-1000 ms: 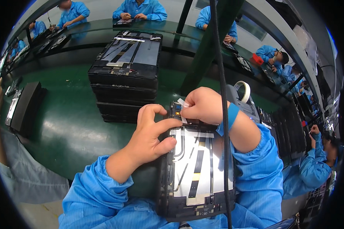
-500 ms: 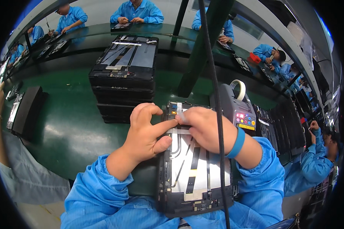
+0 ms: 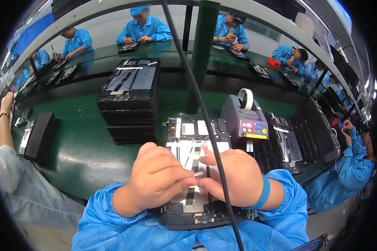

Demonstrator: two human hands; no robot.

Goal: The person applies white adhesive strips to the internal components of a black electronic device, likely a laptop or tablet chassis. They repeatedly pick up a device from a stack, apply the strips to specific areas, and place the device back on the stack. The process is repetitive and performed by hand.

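Note:
An opened tablet-like device with bare internals lies in front of me, pale panels and dark ribbon strips showing. Over its middle, my left hand is closed, thumb and fingers pinching a small pale strip of tape. Close to that strip is my right hand, its thumb and forefinger apart and its other fingers partly hidden. A blue band circles my right wrist. Another white tape strip lies across the device's far left part.
A tall stack of similar devices stands beyond my left hand. A grey tape dispenser holds a tape roll at the right, beside a row of dark devices. A black cable hangs across the view. Co-workers sit around the green table.
Both hands have moved from the device's far end toward me, over its middle. My left fingers have closed into a pinch on the tape strip. The view has shifted upward.

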